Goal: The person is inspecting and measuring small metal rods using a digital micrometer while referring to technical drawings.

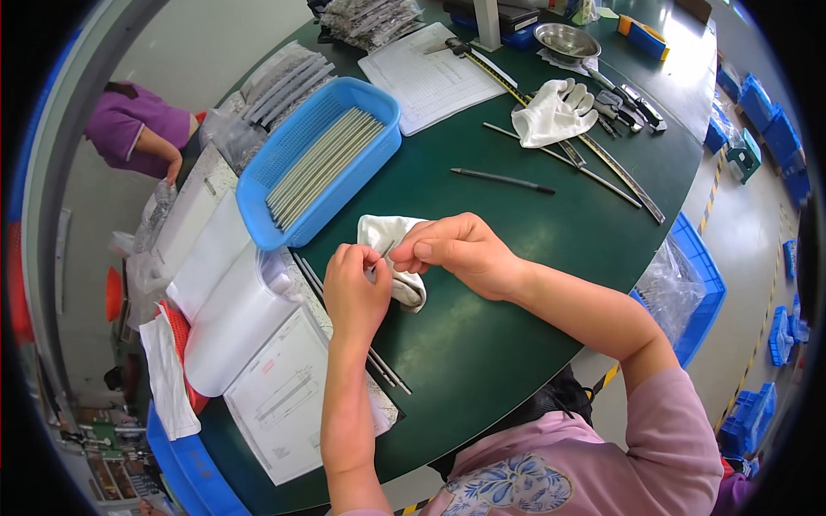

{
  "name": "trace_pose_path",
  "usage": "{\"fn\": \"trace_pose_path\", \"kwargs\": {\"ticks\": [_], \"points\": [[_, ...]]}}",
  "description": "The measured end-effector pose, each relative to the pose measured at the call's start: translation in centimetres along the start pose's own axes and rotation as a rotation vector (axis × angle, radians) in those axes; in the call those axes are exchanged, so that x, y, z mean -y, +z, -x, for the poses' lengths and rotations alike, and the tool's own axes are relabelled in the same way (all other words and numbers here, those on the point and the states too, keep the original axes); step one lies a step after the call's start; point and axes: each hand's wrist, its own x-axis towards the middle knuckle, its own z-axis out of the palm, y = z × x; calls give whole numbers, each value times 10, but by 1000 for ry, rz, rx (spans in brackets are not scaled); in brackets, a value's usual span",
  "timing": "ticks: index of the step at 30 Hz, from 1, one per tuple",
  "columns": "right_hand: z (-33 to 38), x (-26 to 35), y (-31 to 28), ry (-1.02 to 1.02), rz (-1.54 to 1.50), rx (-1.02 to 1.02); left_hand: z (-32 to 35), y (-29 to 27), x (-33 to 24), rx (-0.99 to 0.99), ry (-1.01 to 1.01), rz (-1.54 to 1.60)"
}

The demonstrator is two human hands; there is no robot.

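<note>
Grip narrow, L hand (357, 285) & R hand (460, 254), contents unclear, by crumpled wht cloth (376, 229).

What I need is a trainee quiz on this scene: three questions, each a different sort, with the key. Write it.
1. Multiple choice: what lies in the blue basket?
a) White gloves
b) Thin rods
c) Printed sheets

2. True or false: the dark pen lies on the green tabletop, outside the basket.

3. Fill the gap: both hands are at a piece of white fabric, and the one nearer the basket is the person's ____ hand.

Key:
1. b
2. True
3. Left; the left hand is closer to the basket than the right hand.
</note>
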Motion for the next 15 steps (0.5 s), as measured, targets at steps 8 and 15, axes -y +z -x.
{"fn": "trace_pose_path", "kwargs": {"ticks": [8,15], "points": [[-1,0,-2,-71,10,-10,1,3,1,-8,-11,-1],[-1,-3,-1,-47,41,-32,2,4,6,-38,-14,25]]}}
